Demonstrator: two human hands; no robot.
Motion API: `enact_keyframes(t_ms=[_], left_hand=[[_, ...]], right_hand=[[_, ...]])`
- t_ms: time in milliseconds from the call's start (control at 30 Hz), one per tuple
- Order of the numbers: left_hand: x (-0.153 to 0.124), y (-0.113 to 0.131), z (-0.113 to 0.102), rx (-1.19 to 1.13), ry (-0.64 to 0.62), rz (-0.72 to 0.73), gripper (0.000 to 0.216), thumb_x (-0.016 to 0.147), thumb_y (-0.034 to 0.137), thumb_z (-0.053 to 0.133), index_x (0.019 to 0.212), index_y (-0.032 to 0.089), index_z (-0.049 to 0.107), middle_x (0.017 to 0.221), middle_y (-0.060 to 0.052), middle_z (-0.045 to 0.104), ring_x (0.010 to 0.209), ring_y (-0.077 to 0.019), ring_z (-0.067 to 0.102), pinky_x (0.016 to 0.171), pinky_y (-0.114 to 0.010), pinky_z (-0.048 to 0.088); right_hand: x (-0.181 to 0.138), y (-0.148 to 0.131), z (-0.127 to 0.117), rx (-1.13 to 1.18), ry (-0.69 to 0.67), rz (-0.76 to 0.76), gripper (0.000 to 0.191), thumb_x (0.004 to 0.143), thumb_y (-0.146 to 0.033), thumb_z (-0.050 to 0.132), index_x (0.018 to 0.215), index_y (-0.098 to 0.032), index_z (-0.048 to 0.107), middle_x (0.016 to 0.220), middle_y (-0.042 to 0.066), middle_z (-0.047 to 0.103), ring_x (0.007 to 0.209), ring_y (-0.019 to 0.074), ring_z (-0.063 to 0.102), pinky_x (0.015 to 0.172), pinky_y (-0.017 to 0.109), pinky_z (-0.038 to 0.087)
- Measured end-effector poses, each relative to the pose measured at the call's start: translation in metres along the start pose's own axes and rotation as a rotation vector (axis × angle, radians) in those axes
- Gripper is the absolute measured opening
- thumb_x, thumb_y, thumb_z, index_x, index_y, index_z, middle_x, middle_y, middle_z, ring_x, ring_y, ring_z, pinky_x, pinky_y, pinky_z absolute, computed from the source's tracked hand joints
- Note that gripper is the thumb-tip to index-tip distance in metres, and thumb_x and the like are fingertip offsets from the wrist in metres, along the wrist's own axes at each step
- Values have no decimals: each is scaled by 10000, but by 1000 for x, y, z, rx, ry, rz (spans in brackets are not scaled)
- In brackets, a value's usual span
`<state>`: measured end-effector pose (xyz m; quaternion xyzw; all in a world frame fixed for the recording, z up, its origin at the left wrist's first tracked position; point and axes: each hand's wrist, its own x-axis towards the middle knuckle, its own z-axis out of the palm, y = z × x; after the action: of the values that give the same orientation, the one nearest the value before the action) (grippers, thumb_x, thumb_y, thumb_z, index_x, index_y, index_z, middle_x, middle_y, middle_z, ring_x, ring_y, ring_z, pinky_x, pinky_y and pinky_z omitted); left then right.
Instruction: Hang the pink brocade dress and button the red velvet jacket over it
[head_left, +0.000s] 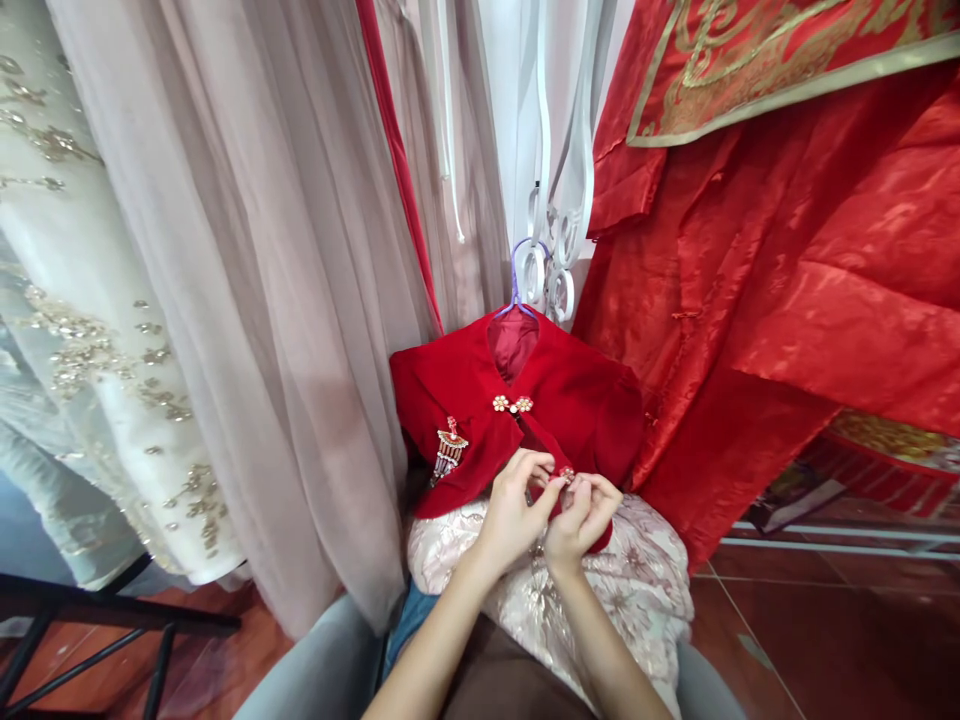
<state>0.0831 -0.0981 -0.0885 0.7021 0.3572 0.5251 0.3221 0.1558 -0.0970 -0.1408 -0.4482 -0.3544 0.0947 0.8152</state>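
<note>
A short red velvet jacket (592, 410) hangs on a purple hanger (516, 270) and drapes over the floral brocade cloth on my lap. A gold flower-shaped frog fastener (513, 405) joins its front below the neck opening, and a beaded tassel brooch (449, 447) sits on the panel at the left. Lower down, my left hand (517, 505) pinches the front edge of the jacket. My right hand (581, 520) is closed on that edge from the other side, its fingertips at a second flower fastener (568, 475). Fingers partly hide that fastener; fine details between the fingertips are not visible.
Pale pink drapery (300, 300) and a beaded white gown (112, 380) hang at the left. Red satin garments (750, 300) hang close on the right. White scrolled metalwork (559, 290) stands behind the hanger. Black metal legs (157, 670) are at lower left, above red floor tiles (817, 640).
</note>
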Motion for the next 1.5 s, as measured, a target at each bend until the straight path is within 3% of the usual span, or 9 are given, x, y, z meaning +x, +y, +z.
enact_keyframes(t_ms=[167, 367, 467, 567, 733, 967, 1133, 1267, 1500], left_hand=[[-4, 15, -19, 3, 75, 11, 141, 845, 244, 575, 958, 173, 623, 918, -49, 605, 780, -128, 617, 703, -234, 514], [-10, -24, -71, 103, 254, -204, 190, 804, 294, 602, 920, 156, 660, 897, -67, 662, 794, -167, 635, 749, -291, 519], [-9, -42, -82, 131, 290, -295, 203, 798, 317, 592, 882, 148, 666, 868, -78, 688, 767, -180, 640, 751, -315, 516], [-9, -44, -81, 111, 273, -280, 193, 795, 327, 593, 856, 158, 662, 869, -69, 692, 808, -184, 644, 776, -308, 511], [-11, -39, -74, 13, 320, -267, 197, 796, 335, 591, 874, 158, 630, 862, -58, 677, 811, -170, 650, 780, -292, 519], [-11, -27, -76, -141, 452, -229, 220, 761, 322, 649, 908, 164, 607, 879, -52, 672, 853, -159, 654, 774, -264, 529], [-15, -15, -75, -260, 390, -266, 240, 752, 303, 667, 943, 162, 630, 887, -50, 683, 845, -156, 658, 804, -272, 534], [-16, -13, -72, -353, 316, -314, 238, 776, 348, 645, 913, 154, 667, 884, -55, 687, 818, -166, 662, 775, -295, 560], [-18, -20, -70, -337, 322, -355, 259, 751, 364, 678, 890, 146, 695, 916, -62, 680, 826, -175, 663, 750, -308, 583]], right_hand=[[-2, -4, -1, 31, -115, -96, 88, 939, -278, 384, 900, -212, 425, 760, 5, 451, 620, 129, 486, 542, 261, 420], [-15, -12, 1, -33, -364, -317, 77, 901, -173, 434, 912, -210, 500, 769, 18, 541, 699, 147, 553, 700, 330, 486], [-18, -18, 7, -100, -554, -279, 94, 888, -153, 464, 906, -212, 534, 784, 22, 575, 667, 130, 553, 610, 265, 493], [-18, -17, 15, -134, -658, -123, 137, 881, -203, 501, 1012, -210, 541, 948, 68, 592, 777, 145, 586, 576, 240, 532], [-16, -12, 33, -66, -691, 61, 252, 850, -287, 559, 1090, -214, 531, 1060, 92, 604, 938, 182, 618, 662, 282, 593], [-13, -27, 43, -6, -770, 117, 211, 855, -258, 546, 1052, -184, 560, 897, 68, 677, 822, 164, 666, 649, 273, 589], [-15, -40, 38, -11, -703, 158, 194, 840, -284, 583, 1005, -188, 550, 858, 52, 630, 775, 149, 635, 600, 247, 579], [-12, -44, 37, -20, -620, 144, 267, 806, -282, 630, 1034, -203, 515, 941, 55, 596, 780, 144, 607, 604, 257, 583], [-13, -31, 36, -101, -717, -10, 178, 871, -223, 531, 1049, -205, 525, 998, 73, 606, 884, 172, 616, 792, 340, 559]])
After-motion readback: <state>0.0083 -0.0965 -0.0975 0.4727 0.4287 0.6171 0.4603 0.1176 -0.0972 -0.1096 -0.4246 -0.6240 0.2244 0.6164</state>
